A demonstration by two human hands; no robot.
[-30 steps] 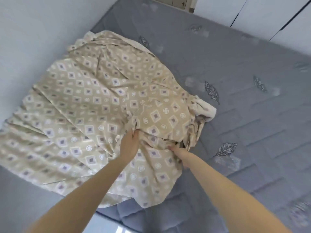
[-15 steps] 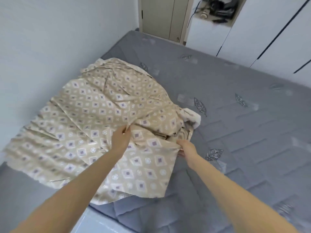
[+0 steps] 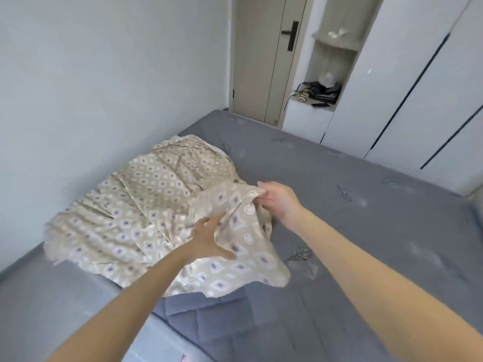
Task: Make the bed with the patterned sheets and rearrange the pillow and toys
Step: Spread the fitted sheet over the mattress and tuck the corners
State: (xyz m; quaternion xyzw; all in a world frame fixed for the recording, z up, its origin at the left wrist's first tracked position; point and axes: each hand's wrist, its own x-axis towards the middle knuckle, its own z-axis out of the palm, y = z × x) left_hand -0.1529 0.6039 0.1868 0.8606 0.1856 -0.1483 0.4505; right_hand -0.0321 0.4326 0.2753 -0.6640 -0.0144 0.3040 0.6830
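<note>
A beige patterned sheet [image 3: 146,205] with small diamond and circle prints lies bunched on the left half of a grey quilted mattress [image 3: 366,231]. My right hand [image 3: 281,198] pinches a raised fold of the sheet and holds it above the mattress. My left hand [image 3: 209,236] grips the same sheet lower down, thumb spread over the cloth. No pillow or toys show in this view.
A pale wall runs along the bed's left side. Beyond the bed's far end stand a closed door [image 3: 264,61] and an open shelf niche [image 3: 324,74] with dark cables and small items. White wardrobe doors [image 3: 418,100] line the right side.
My right hand has lifted a fold of the sheet up and to the right. My left hand shifted right along the cloth. The view has tilted up, bringing door and wardrobe into sight.
</note>
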